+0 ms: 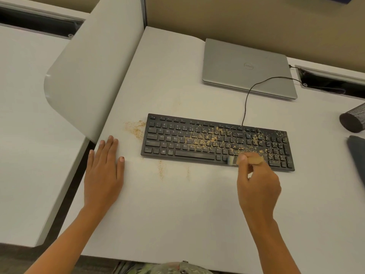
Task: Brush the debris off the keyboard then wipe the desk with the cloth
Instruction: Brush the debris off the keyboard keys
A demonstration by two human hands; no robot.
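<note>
While debris (217, 139) lies thick across the middle and right of the black keyboard (171, 144), your right hand (256, 182) grips a small brush (253, 160) by its wooden handle. The fingers are curled round it, and the bristles are a blur at the keyboard's near edge, just right of the space bar. Your left hand (103, 171) lies flat on the table (177, 214), fingers straight and holding nothing, well left of the keyboard.

The left-hand keys look mostly clean. More debris sits on the table just beside the keyboard's left end and in thin streaks in front of it.

To do this step well, use short, light strokes along the key rows, all one way. That way the grains leave over one edge rather than dropping between keys. The number pad carries plenty. Bring the flat hand over to steady the keyboard's left end if it slides. Mind the cable (246, 101) running back toward the closed laptop (246, 68).

A dark flat thing (357, 155) at the table's right edge may be the cloth; from here you cannot tell.
</note>
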